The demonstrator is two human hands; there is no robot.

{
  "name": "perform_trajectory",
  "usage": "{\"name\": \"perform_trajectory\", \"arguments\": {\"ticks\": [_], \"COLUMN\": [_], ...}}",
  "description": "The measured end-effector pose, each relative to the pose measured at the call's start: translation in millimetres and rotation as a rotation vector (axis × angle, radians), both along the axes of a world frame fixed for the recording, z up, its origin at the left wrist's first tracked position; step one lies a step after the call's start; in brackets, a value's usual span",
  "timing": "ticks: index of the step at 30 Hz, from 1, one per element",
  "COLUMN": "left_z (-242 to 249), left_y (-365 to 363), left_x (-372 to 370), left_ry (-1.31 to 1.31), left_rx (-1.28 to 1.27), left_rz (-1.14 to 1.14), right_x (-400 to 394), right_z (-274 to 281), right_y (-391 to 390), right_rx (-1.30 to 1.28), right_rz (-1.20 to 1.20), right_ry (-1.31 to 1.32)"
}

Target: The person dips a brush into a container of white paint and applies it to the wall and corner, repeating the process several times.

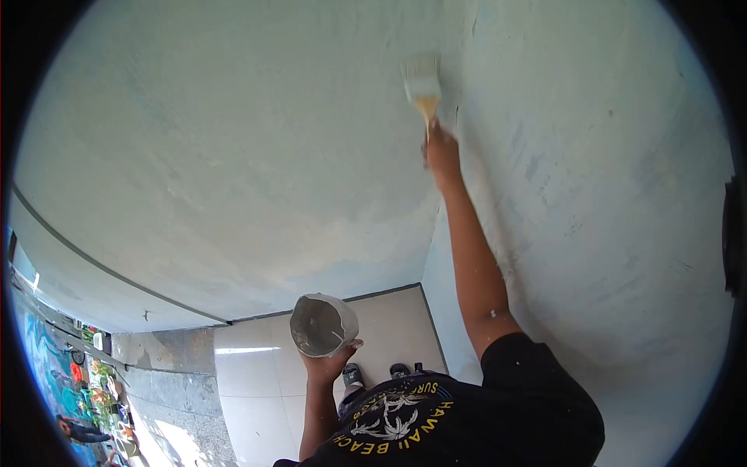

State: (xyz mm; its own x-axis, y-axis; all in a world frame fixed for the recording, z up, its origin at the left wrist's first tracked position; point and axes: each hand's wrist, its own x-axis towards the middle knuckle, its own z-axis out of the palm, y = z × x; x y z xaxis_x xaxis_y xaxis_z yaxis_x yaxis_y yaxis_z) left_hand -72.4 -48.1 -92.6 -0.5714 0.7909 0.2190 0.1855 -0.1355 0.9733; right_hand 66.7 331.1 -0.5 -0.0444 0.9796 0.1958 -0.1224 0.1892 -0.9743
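Observation:
My right hand [442,156] is raised high near the wall corner, its fingers wrapped round the wooden handle of a wide paintbrush [423,86]. The pale, coated bristles point up and lie against the wall [257,140], which has a patchy whitish-green coat. Low in front of my body, my left hand [331,361] holds a paint bucket [348,319] from below and the side. This bucket is grey-white with a ragged rim and tilts so that its grey-coated inside shows. Part of my left hand's fingers is hidden behind it.
A second wall [607,187] with bluish patches meets the first close by my right arm. Below are a tiled floor [253,377] and my shoes [353,373]. Outside at the lower left, a person [82,430] stands among plants and colourful things.

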Motion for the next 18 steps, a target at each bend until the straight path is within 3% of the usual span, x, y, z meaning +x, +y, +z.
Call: {"name": "perform_trajectory", "arguments": {"ticks": [1, 4, 7, 9, 11, 13, 15, 18], "left_z": [1.4, 17.7, 13.2, 16.1, 14.4, 12.5, 12.6, 12.0], "left_y": [-0.3, 1.9, -5.7, -2.6, 1.3, 2.4, -0.2, 1.3], "left_x": [-0.6, 0.2, -8.8, -7.4, -7.6, -7.5, -9.8, -7.1], "left_ry": [-0.015, -0.002, 0.062, 0.063, 0.059, 0.069, 0.069, 0.062], "left_rx": [-0.002, -0.009, -0.197, -0.17, -0.143, -0.046, -0.091, -0.066], "left_rz": [-0.008, -0.032, -0.092, -0.094, -0.091, -0.056, -0.065, -0.079], "right_x": [-2.6, -11.1, -15.5, -13.1, -14.0, -13.9, -4.2, 9.8], "right_z": [-61.4, -167.4, -212.7, -244.4, -314.3, -313.2, -307.2, -297.7], "right_y": [11.0, -7.3, -42.6, -54.8, -45.0, -52.4, -53.0, -50.9], "right_rx": [0.16, -0.05, -0.064, -0.151, -0.24, -0.333, -0.869, -1.011], "right_rz": [-0.105, -0.146, -0.19, -0.146, -0.092, -0.035, 0.121, 0.111], "right_ry": [-0.124, -0.19, -0.282, -0.474, -0.492, -0.517, -0.094, 0.042]}}
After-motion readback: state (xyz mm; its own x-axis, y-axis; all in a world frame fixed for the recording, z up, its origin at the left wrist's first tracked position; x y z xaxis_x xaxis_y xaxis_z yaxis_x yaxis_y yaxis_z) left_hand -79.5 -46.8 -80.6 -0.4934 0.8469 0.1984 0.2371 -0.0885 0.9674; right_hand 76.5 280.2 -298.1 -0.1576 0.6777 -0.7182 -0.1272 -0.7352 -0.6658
